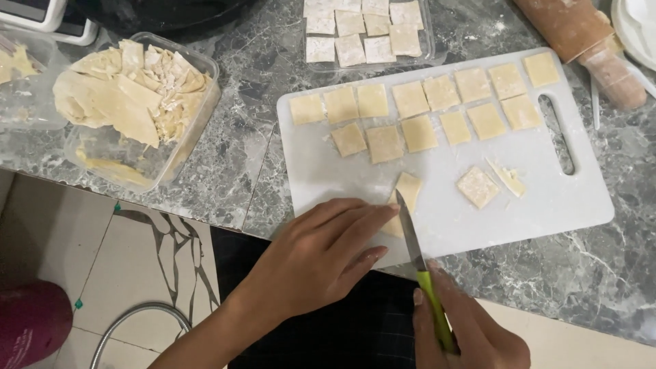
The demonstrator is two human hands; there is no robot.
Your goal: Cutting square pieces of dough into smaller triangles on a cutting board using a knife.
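Observation:
My left hand (321, 256) lies flat on the near edge of the white cutting board (581, 205), its fingertips pressing a piece of dough (408, 188). My right hand (468, 328) grips a knife (413, 239) by its green handle, and the blade tip rests on that same dough piece. Two rows of cut dough squares (424, 109) lie across the far part of the board. A single floured square (477, 186) and a thin scrap (507, 178) sit to the right of the blade.
A clear plastic tub (140, 106) of dough trimmings stands at left on the marble counter (232, 157). A clear tray (365, 31) of floured squares sits behind the board. A wooden rolling pin (588, 41) lies at top right. Tiled floor and a hose show below.

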